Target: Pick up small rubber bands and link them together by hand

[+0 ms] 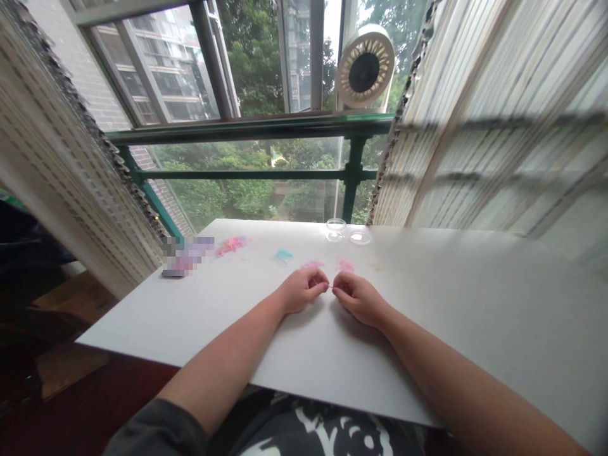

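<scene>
A white table (142, 316) lies beneath two bare hands. The left hand (300, 292) and right hand (361, 300) are slightly apart, fingertips pinched on a thin pale strand (331, 287) between them. Beyond the hands are a clear container (335, 226) and, nearer, pink pieces (344, 263). Such fine two-handed handling seems to call for steady, light fingertips.

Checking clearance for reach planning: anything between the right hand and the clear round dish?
Yes: a pink pile lies on the table just beyond the right hand, roughly in line with the clear round dish. Nothing else visible stands between them.
</scene>
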`<state>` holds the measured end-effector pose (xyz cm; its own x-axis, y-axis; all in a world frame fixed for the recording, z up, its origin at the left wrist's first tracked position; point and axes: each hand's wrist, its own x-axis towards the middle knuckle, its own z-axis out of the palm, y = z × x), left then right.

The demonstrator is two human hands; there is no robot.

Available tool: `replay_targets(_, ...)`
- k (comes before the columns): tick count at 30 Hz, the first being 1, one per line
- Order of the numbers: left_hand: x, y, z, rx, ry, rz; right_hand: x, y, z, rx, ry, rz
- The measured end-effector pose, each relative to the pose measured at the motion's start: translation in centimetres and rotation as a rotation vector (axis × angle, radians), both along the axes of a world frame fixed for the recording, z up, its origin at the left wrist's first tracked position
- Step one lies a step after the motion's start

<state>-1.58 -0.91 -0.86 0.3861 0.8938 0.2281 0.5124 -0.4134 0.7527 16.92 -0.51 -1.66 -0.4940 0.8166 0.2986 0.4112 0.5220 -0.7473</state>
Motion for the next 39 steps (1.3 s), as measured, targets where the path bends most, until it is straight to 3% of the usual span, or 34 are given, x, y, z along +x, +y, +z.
replay_targets(39, 0.11, -0.35, 0.1, -0.083, -0.011, -0.081, -0.21, -0.25, 0.31, -0.02, 0.006, -0.002)
